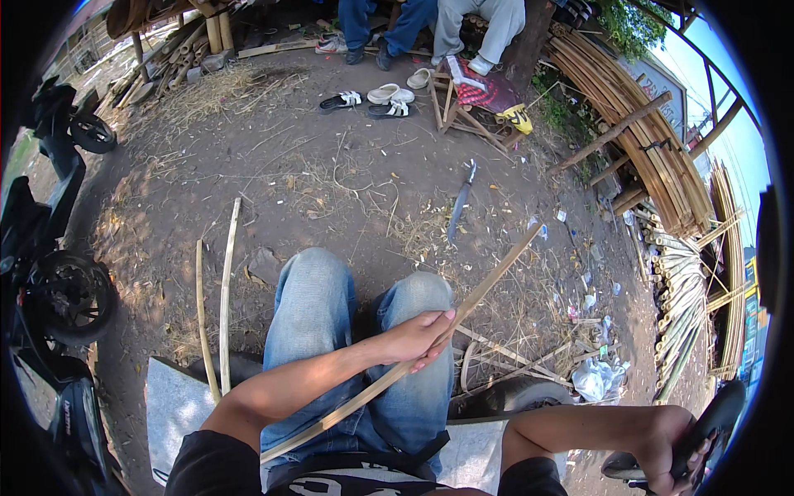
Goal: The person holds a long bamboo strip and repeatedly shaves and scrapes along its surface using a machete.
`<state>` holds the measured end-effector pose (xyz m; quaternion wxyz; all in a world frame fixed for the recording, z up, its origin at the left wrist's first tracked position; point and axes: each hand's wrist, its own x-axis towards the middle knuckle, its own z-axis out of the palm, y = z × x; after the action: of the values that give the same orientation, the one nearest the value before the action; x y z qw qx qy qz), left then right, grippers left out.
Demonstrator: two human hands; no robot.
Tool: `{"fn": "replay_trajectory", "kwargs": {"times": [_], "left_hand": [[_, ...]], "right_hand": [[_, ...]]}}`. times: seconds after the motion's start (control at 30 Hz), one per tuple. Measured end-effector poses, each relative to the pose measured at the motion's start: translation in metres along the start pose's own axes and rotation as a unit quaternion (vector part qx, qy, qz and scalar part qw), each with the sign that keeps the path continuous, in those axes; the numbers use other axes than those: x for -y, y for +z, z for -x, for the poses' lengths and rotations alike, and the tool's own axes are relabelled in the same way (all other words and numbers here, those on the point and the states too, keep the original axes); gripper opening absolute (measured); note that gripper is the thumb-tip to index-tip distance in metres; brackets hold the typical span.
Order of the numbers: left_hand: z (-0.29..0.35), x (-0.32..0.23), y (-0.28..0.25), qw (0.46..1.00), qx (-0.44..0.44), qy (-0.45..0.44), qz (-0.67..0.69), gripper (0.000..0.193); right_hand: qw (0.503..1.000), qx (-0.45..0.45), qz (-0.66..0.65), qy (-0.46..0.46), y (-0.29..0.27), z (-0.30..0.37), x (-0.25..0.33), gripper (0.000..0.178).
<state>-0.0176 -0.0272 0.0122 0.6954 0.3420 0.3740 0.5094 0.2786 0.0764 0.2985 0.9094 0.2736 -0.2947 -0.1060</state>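
Observation:
My left hand (pixel 418 341) is closed around a long split bamboo strip (pixel 499 277). The strip lies slantwise across my thighs, from my lap up past my right knee. Out at the lower right, my right hand (pixel 672 453) has its fingers wrapped around a dark, rounded object (pixel 721 416) whose kind I cannot make out. On the dirt ahead of my knees lies a knife (pixel 461 202) with a long dark blade. Two more bamboo strips (pixel 226 289) lean beside my left leg.
Motorcycles (pixel 70 298) stand along the left. Stacked bamboo strips (pixel 628 124) and bundled poles (pixel 682 306) fill the right side. Ahead are a wooden stand (pixel 447 103), sandals (pixel 387 95) and two seated people's legs (pixel 389 33). A plastic bag (pixel 597 379) lies near my right.

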Motion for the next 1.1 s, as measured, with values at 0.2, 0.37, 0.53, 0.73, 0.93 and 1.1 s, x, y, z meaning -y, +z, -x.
{"fn": "replay_trajectory", "kwargs": {"times": [0.2,0.37,0.53,0.73,0.93,1.1], "left_hand": [[-0.008,-0.005,-0.005,0.999,-0.02,-0.025,0.004,0.046],[-0.012,-0.004,-0.005,0.999,-0.016,-0.031,-0.004,0.047],[-0.009,-0.007,0.005,0.997,-0.03,-0.063,-0.02,0.046],[-0.018,-0.002,0.0,0.995,-0.035,-0.092,-0.015,0.045],[-0.016,-0.004,0.003,0.995,-0.02,-0.09,-0.028,0.046],[-0.021,-0.004,0.003,0.994,-0.047,-0.081,-0.055,0.047]], "right_hand": [[0.812,0.22,0.088,0.533,-0.068,0.147,0.077,0.016],[0.524,0.3,0.232,0.762,-0.112,0.188,0.15,0.017],[0.256,0.533,0.369,0.717,-0.162,0.194,0.172,0.03],[0.257,0.52,0.344,0.738,-0.18,0.199,0.181,0.029],[0.312,0.562,0.428,0.635,-0.177,0.203,0.18,0.034],[0.372,0.671,0.367,0.526,-0.19,0.19,0.173,0.061]]}}
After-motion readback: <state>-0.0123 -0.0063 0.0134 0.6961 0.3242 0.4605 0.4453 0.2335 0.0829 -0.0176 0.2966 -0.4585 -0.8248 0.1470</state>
